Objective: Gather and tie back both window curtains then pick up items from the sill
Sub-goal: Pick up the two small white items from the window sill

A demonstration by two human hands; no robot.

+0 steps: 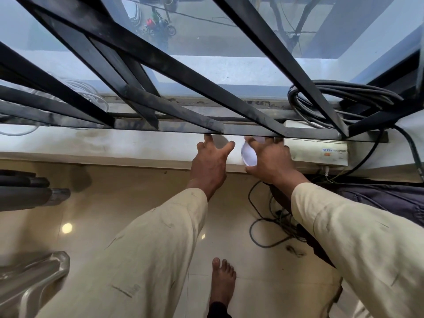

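Window sill (114, 143), white, under black grille (160, 128). Right hand (268, 159): grip curled round white disc (249, 154) at mid-sill. Left hand (210, 164): fingers spread, empty, just left. Risk: disc slips off near edge; knuckles catch grille; cables (344, 97) at right snag.

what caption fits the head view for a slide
Both hands at the window sill under black bars: right hand grips a white disc, left hand spread open beside it.

Sleeves (146, 244): we see long, loose, beige cloth with faint dark smudges, reaching both wrists.
Hands (210, 165): ours are bare, no rings.
Foot (222, 281): ours is bare.
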